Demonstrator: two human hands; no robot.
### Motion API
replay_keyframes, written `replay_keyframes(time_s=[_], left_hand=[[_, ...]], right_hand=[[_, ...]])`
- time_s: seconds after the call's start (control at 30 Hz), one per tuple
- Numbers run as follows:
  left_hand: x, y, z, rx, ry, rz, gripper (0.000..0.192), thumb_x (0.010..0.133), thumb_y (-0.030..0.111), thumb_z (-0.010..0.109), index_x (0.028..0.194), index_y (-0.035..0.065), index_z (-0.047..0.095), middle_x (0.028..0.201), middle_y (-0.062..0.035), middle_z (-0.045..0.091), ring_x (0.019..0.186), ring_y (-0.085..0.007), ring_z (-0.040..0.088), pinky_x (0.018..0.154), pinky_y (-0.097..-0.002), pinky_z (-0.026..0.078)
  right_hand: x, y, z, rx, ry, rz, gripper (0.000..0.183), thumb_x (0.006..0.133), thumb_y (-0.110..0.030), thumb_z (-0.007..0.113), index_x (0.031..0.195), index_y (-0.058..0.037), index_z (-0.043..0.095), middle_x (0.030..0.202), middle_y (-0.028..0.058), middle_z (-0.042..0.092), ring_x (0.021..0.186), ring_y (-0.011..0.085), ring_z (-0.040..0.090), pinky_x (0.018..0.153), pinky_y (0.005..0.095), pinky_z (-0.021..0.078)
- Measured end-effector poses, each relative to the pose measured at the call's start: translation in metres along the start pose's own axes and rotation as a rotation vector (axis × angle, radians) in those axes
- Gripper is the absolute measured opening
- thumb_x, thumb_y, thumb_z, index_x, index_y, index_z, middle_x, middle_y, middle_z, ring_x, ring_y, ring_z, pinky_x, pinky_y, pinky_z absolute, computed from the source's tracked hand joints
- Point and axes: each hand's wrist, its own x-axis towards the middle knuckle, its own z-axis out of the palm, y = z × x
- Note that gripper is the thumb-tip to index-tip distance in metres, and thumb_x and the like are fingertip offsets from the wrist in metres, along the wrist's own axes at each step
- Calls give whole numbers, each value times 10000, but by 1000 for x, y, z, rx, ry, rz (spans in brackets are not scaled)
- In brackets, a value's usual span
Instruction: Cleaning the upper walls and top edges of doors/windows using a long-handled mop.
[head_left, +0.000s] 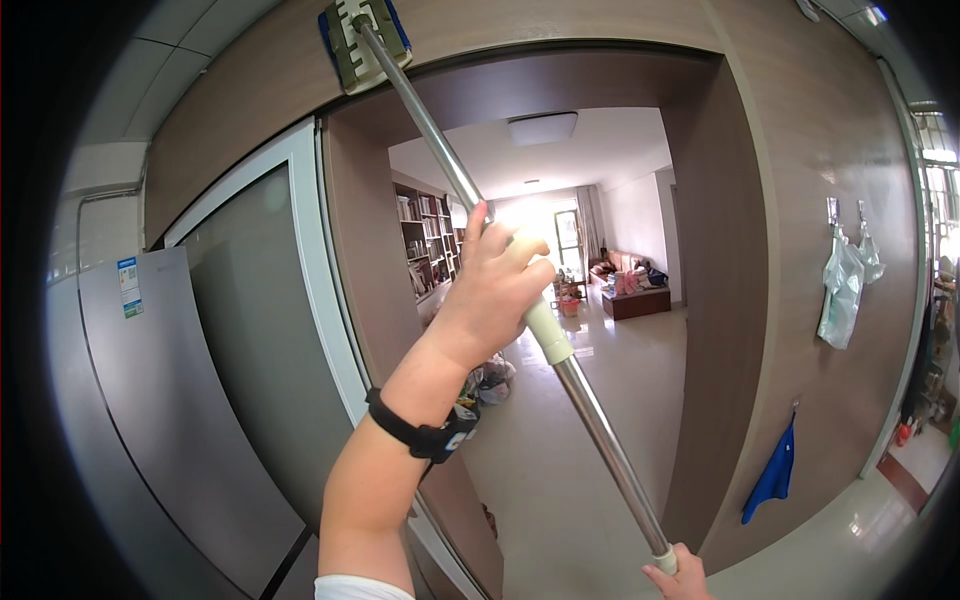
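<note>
A flat mop with a metal telescopic pole (607, 442) runs slantwise across the view. My left hand (499, 274) is wrapped round the pole near its pale green plastic joint (549, 330). Low at the right, my right hand (681, 576) grips the pole's bottom end. The green and white mop head (365, 46), with a blue pad at its edges, lies against the brown panel (495, 22) above the doorway, at its upper left corner. A black strap with a small device (431, 439) sits on my left forearm.
A grey refrigerator (172, 420) and a white-framed frosted sliding door (304, 225) stand at left. Plastic bags (840, 289) and a blue cloth (772, 472) hang on the right wall. Through the doorway appear a bookshelf (427, 240), a sofa (626, 262) and bags on the floor (495, 382).
</note>
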Motion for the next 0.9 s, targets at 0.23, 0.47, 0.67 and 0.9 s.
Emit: replay_keyframes(time_s=[0.23, 0.47, 0.67, 0.9], left_hand=[[67, 65, 43, -74, 86, 62, 149, 745, 34, 680, 833, 112, 588, 1105, -29, 590, 1238, -301, 488, 1169, -644, 225], [155, 139, 89, -208, 110, 196, 129, 771, 40, 649, 870, 115, 612, 1035, -49, 604, 1241, -302, 515, 1167, -639, 260], [186, 178, 93, -238, 34, 295, 70, 777, 51, 649, 826, 94, 622, 952, -42, 595, 1148, -260, 548, 1208, -562, 266], [158, 138, 70, -185, -3, 323, 95, 767, 64, 665, 836, 110, 619, 906, -31, 565, 1109, -245, 546, 1217, -538, 260]], right_hand=[[-22, 66, -52, -28, 141, 47, 362, 851, -234, 782, 1085, -12, 618, 892, 173, 691, 814, 295, 669, 740, 402, 523], [-69, 92, -83, 12, 354, -25, 295, 901, -209, 730, 1101, -26, 614, 787, 87, 637, 685, 231, 599, 645, 369, 501], [-95, 109, -69, 342, 274, 302, 156, 927, -193, 690, 966, -84, 586, 697, -24, 545, 543, 67, 477, 472, 263, 373], [-93, 64, -47, 295, 99, 329, 163, 926, -153, 680, 985, -83, 545, 677, -25, 539, 540, 86, 497, 467, 275, 391]])
